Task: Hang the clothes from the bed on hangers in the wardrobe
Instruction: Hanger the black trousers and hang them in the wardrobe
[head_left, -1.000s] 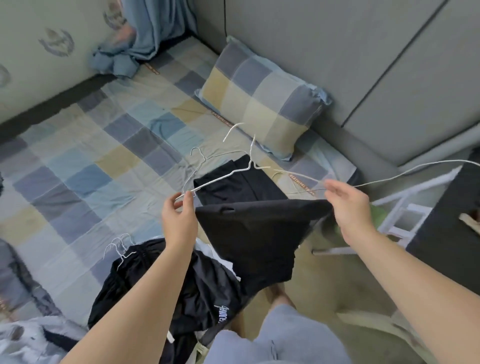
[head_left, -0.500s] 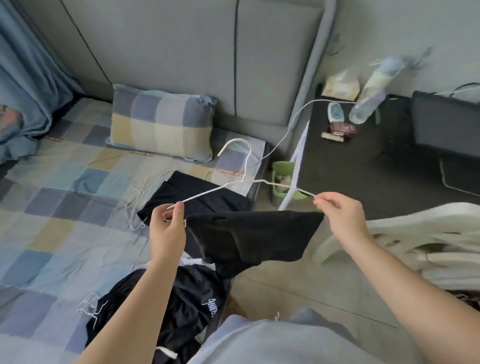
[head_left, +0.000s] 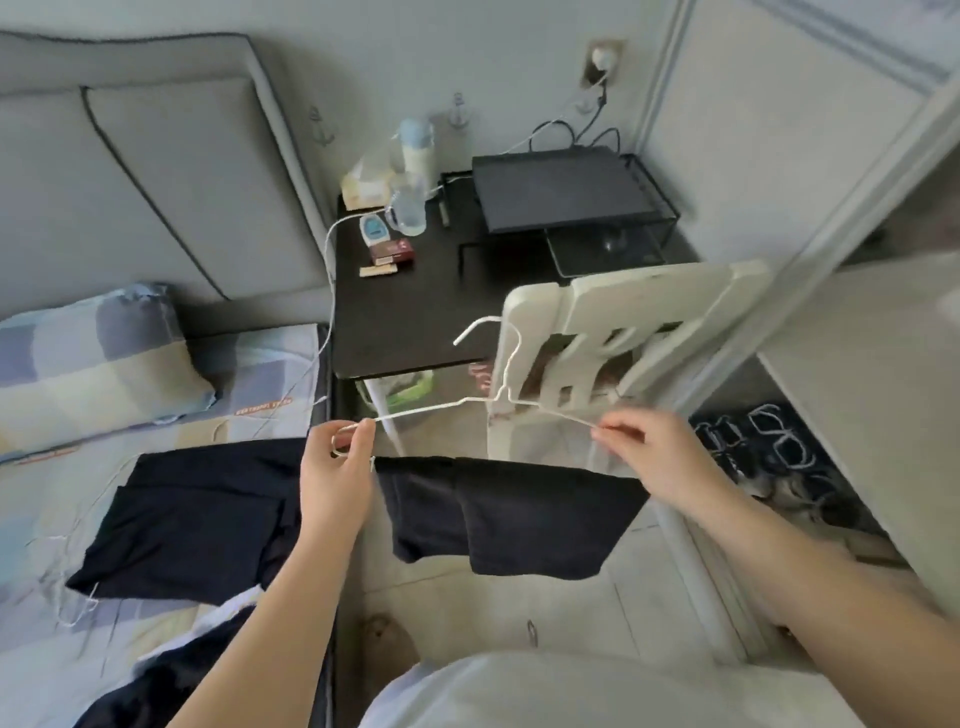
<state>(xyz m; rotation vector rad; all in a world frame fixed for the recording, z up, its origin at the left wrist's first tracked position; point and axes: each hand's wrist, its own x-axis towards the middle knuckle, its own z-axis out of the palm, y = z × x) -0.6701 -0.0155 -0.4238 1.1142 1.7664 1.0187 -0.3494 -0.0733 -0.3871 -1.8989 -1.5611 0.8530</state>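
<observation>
Right of bed (head_left: 171, 631): left hand (head_left: 337, 470), right hand (head_left: 657, 460) pinch hanger (head_left: 441, 407) ends; draped dark garment (head_left: 519, 519) now off bed, ready for hanging.

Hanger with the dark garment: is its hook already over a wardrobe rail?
No, the hanger hangs from nothing: its hook stands free before the white chair, with the left hand and right hand pinching its ends.

2 hands (head_left: 337, 480) (head_left: 662, 460), 1 held hanger (head_left: 441, 407), 1 pillow (head_left: 93, 364), 1 white chair (head_left: 623, 296)
</observation>
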